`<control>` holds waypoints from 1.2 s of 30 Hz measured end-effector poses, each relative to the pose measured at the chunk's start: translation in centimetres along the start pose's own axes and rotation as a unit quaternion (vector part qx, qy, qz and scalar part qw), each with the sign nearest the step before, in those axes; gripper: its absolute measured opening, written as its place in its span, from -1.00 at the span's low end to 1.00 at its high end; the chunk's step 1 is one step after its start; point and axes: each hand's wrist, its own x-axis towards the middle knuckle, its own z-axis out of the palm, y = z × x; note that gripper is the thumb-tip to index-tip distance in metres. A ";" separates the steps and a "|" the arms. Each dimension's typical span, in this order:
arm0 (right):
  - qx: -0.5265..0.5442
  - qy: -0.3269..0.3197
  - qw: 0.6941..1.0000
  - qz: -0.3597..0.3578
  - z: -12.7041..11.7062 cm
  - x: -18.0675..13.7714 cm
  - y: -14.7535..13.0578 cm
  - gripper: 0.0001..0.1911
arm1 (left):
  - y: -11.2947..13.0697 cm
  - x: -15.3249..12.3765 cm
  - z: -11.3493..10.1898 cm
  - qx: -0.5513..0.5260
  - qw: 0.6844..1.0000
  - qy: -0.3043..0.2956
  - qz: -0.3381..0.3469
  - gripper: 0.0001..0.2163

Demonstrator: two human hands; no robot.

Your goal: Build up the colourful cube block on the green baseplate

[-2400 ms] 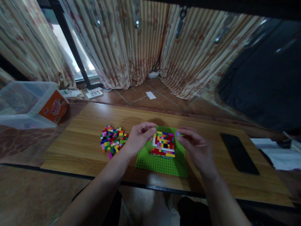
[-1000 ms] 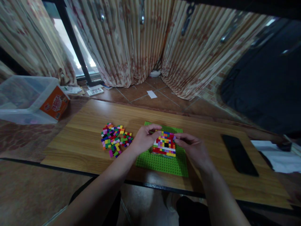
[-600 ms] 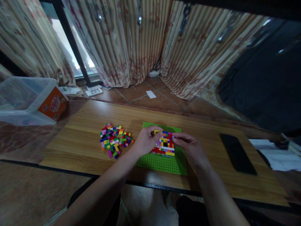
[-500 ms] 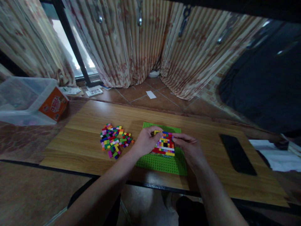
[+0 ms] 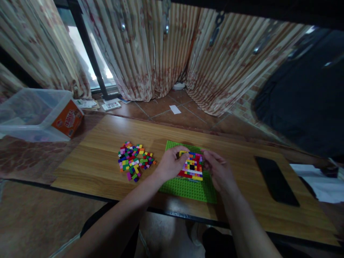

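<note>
A multicoloured toy brick build (image 5: 192, 172) with a dark square at its middle stands on a green studded baseplate (image 5: 188, 191). My left hand (image 5: 172, 163) is curled over the build's upper left corner, thumb and forefinger closed on its edge near a yellow brick. At the upper right corner, my right hand (image 5: 219, 170) has its fingertips pinched together beside the build. Whatever those fingertips hold, if anything, is too small to make out. To the left of my left hand lies a pile of loose small bricks (image 5: 134, 160) in many colours.
The wooden table (image 5: 99, 157) carries everything, with a black phone-like slab (image 5: 276, 181) at the right. A clear plastic bin (image 5: 34, 114) with an orange label stands beyond the left end. White papers (image 5: 317, 181) are at the far right. Striped curtains (image 5: 150, 53) hang behind.
My right fingertips have shifted slightly up and outward from the build's right edge. My left hand keeps its place on the build. The whole view has moved a little with my head.
</note>
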 end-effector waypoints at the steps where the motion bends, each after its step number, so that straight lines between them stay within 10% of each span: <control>1: -0.017 0.006 1.000 -0.005 0.1 0.1 0.2 -0.67 | 0.0 0.0 0.0 0.006 1.000 0.000 0.006 -0.79; 21: -0.063 0.031 0.998 -0.002 -0.1 0.1 1.6 -0.66 | 0.3 -0.6 0.5 0.051 0.998 0.025 0.016 -0.75; 29: -0.205 0.175 0.939 -0.214 1.4 -1.9 -1.2 -0.79 | 0.8 0.0 -2.6 0.005 0.993 0.096 0.061 -0.70; 33: -0.252 0.102 0.875 -0.400 4.4 -4.8 -1.7 -0.88 | 0.8 1.0 -6.0 -0.052 0.974 0.212 0.061 -0.77; 36: -0.305 -0.115 0.845 -0.424 7.6 -7.0 0.2 -0.86 | 1.1 1.3 -8.4 -0.114 0.949 0.293 0.025 -0.79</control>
